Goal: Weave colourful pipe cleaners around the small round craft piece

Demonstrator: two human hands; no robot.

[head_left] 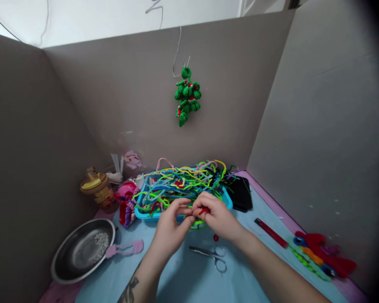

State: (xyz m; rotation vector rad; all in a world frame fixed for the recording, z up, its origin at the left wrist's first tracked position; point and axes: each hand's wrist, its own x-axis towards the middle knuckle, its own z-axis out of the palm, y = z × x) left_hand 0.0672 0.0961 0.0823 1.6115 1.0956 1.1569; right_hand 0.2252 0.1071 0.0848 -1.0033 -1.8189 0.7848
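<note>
My left hand [170, 225] and my right hand [216, 215] meet just in front of the blue tray, fingertips almost touching. A short red pipe cleaner [204, 211] is pinched between the right thumb and fingers. The left thumb and fingers close at the same spot; a bit of yellow-green shows there, but fingers mostly hide what they grip. Just below the fingertips is a bright green fuzzy piece [198, 224], partly covered. Scissors [205, 252] lie on the blue cloth below my hands, blades to the left. A small red bit [216, 238] sits above their handles.
Behind my hands, the blue tray [151, 216] overflows with coloured pipe cleaners. At left are a metal bowl [66, 252] of small pale pieces and a pink clip [126, 248]. A red-handled tool [271, 232] and fuzzy red craft [328, 254] lie right. A green ornament [187, 94] hangs above.
</note>
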